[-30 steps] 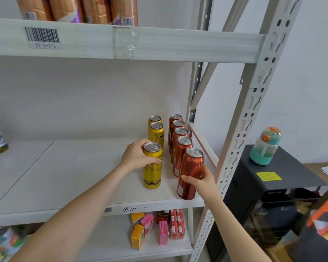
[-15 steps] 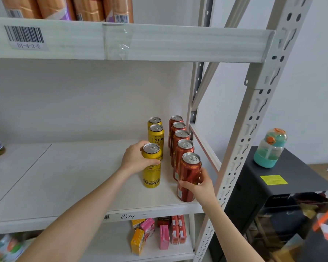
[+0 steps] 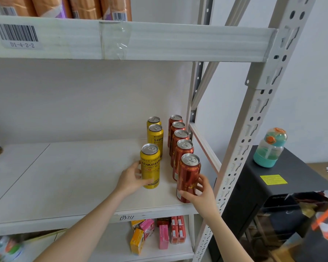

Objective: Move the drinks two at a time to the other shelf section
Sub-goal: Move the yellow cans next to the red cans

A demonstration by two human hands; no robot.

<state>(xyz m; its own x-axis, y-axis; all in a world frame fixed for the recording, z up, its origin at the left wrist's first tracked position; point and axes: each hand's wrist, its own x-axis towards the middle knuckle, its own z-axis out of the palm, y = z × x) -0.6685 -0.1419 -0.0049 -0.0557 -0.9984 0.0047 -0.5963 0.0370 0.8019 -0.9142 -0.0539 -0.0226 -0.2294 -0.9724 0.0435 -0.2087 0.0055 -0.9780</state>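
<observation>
The big white shelf [image 3: 64, 176] is under both hands. A black cabinet [image 3: 301, 167] stands off to the right of the right hand, and a green-blue bottle [image 3: 270, 148] sits on top of it. The left hand [image 3: 132, 179] is wrapped round the low part of the front yellow can [image 3: 150, 165]. The right hand [image 3: 201, 191] grips the front red can [image 3: 188, 176], with its thumb across the bottom. Both cans stand up straight on the shelf, near its front edge. The hands are apart, one can each. Behind the left hand's can are two more yellow cans [image 3: 155, 140]. Behind the right hand's can is a row of red cans [image 3: 184, 154]. Little boxes [image 3: 163, 239] sit on the shelf below the hands.
</observation>
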